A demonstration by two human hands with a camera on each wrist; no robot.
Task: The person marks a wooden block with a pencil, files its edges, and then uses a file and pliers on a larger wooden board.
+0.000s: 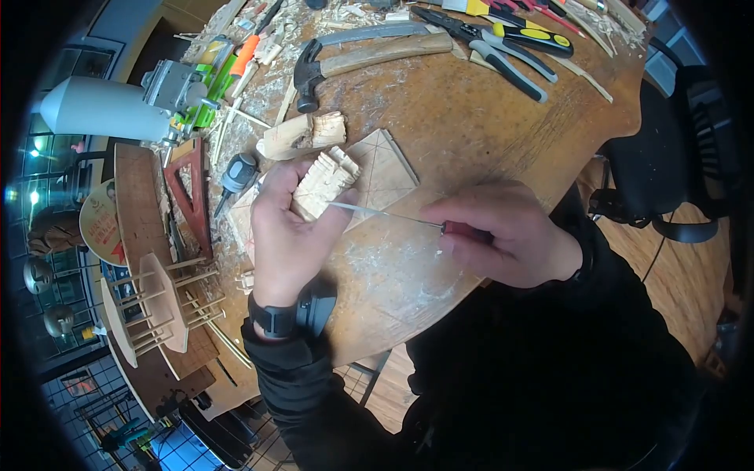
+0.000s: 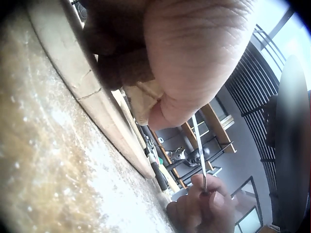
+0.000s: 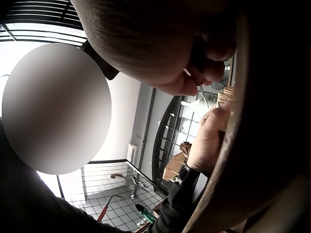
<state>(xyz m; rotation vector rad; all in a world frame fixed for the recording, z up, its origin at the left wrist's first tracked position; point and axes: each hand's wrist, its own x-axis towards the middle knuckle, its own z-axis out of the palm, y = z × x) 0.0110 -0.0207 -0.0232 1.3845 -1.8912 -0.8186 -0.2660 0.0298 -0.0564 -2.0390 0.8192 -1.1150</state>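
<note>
My left hand [image 1: 284, 228] grips a pale wooden block [image 1: 323, 184] with notches cut across its top, thumb on the near side. In my right hand [image 1: 514, 235] is a thin metal-shafted hand tool [image 1: 393, 215] with a dark red handle [image 1: 471, 229]. Its narrow tip meets the near edge of the block beside the left thumb; the exact kind of tool cannot be told. Under and behind the block lies a flat wooden board [image 1: 397, 169] marked with pencil lines. From the right wrist view, the notched end of the block [image 3: 225, 94] shows above the left fingers.
Behind the block lie another wood piece [image 1: 302, 135], a claw hammer [image 1: 385, 55] and pliers [image 1: 503, 59]. A small dark-capped tool [image 1: 238, 173], a red triangular frame [image 1: 188, 188] and a slatted wooden model [image 1: 161, 302] stand leftward. Wood shavings litter the back; the table edge [image 1: 424, 326] curves near my body.
</note>
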